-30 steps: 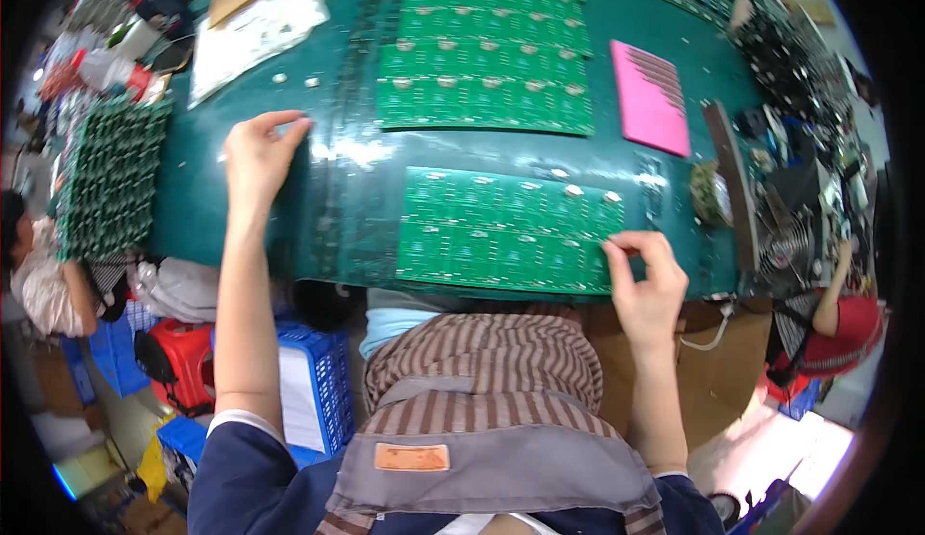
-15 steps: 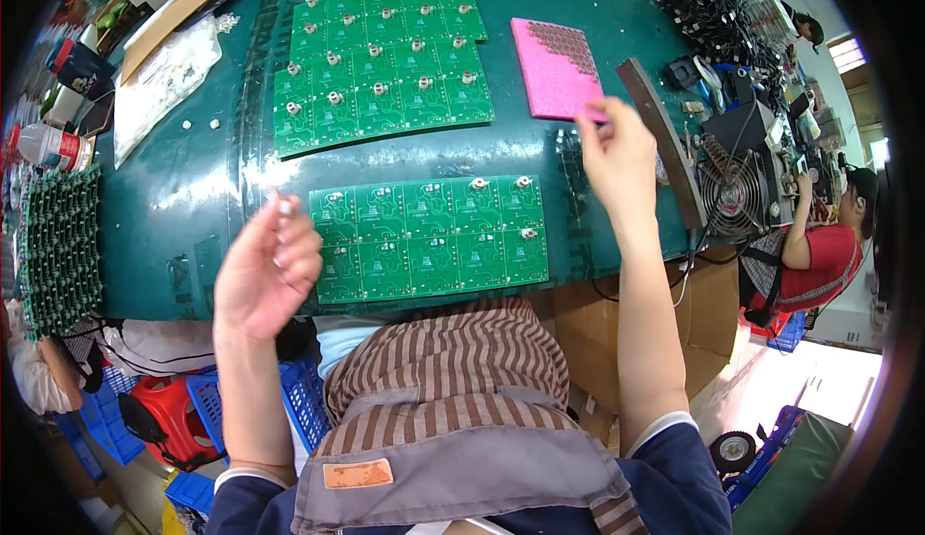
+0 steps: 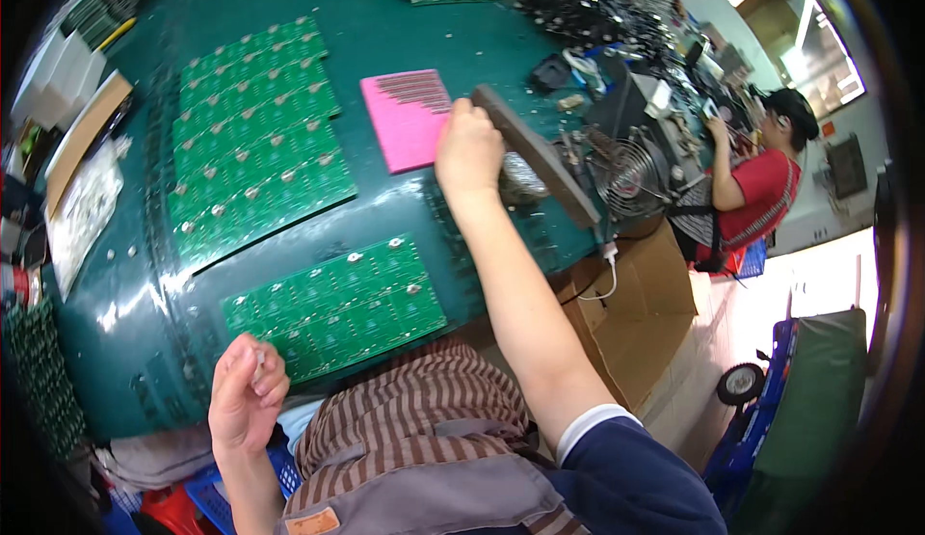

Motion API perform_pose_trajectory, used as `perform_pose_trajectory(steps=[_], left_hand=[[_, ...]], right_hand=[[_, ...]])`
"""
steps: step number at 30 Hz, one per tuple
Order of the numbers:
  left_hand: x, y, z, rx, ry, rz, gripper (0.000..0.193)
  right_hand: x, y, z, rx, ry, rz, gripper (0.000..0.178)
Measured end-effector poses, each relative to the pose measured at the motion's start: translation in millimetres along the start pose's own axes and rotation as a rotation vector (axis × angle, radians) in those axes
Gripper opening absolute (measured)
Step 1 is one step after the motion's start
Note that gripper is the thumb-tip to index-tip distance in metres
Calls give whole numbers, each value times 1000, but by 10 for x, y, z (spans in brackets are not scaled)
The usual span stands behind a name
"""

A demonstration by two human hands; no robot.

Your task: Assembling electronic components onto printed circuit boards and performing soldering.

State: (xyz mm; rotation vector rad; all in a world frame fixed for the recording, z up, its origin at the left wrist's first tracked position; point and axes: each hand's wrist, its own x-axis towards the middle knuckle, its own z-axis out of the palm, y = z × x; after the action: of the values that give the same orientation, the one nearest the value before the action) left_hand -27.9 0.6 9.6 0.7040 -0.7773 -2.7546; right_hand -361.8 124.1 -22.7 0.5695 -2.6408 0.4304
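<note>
Right hand (image 3: 469, 145) at the pink block (image 3: 400, 135), left hand (image 3: 248, 395) by the green board (image 3: 337, 308).
The left fingers curl around a small white bit (image 3: 258, 360) at the board's near left corner. The right fingers bend at the block's right edge, beside a long bar (image 3: 536, 155); I cannot tell if they hold anything. More boards (image 3: 255, 140) lie farther left.

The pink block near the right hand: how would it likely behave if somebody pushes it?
The pink block looks like foam, so it is probably light for its size. Its straight edges suggest it would hold its shape. Lying flat and broad, it seems more apt to slide than tip.
</note>
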Motion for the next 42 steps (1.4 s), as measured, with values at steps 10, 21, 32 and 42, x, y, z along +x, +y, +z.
perform_pose_trajectory(steps=[10, 21, 32, 42], left_hand=[[99, -170, 153, 162, -5, 12, 7], [127, -252, 93, 177, 23, 53, 21], [144, -312, 278, 89, 25, 79, 20], [137, -322, 503, 94, -32, 56, 18]], right_hand=[[6, 49, -14, 97, 32, 21, 8], [65, 119, 11, 18, 14, -211, 11], [-529, -237, -927, 1222, -520, 31, 7], [-1295, -494, -1244, 1568, -708, -49, 15]])
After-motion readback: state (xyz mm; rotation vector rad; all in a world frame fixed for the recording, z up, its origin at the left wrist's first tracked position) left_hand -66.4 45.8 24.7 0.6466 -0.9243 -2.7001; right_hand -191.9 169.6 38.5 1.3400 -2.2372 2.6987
